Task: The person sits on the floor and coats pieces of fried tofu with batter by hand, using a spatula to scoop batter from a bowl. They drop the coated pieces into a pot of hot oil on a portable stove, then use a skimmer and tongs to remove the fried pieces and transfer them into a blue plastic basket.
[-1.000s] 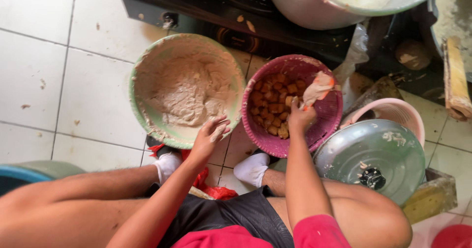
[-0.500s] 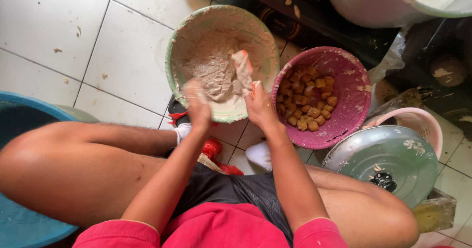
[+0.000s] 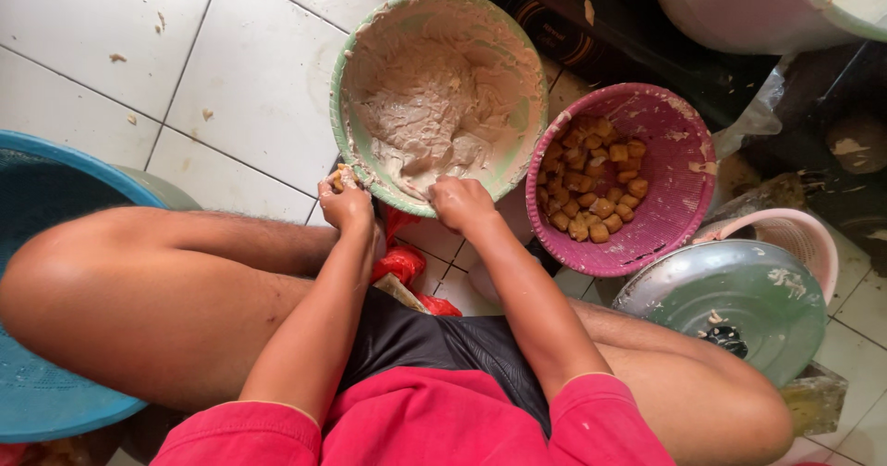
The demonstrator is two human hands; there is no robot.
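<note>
**Both hands at the near rim of the paste bowl, left hand holding a filled piece**

- White tiled floor (image 3: 111, 78), speckled with paste crumbs. The person sits low on it with knees spread, so everything stays within arm's reach in front.
- Blue basin (image 3: 46, 272) at the person's left knee, partly out of frame; contents not readable.
- Green bowl (image 3: 517, 152) straight ahead between the knees, smeared inside with pale grey-beige paste (image 3: 434, 115). Central spot looks chosen so either hand reaches it.
- Pink woven basket (image 3: 684, 198) just right of the bowl, rims nearly touching. Holds a pile of golden-brown fried tofu puffs (image 3: 596, 184), close to the paste.
- Round metal lid (image 3: 739, 300) with a dark knob rests tilted over a pale pink basket (image 3: 804, 235) by the right knee; what is under it is hidden.
- Left hand (image 3: 346, 207) just outside the bowl's near-left rim, fingers curled closed around a small brown piece (image 3: 342, 178), apparently one tofu puff, kept over the floor beside the bowl.
- Right hand (image 3: 462, 203) at the near rim, loosely fisted, knuckles up, fingertips tucked toward the paste. Cannot tell whether it grips paste or anything else.
- Hands are near each other, not touching.
</note>
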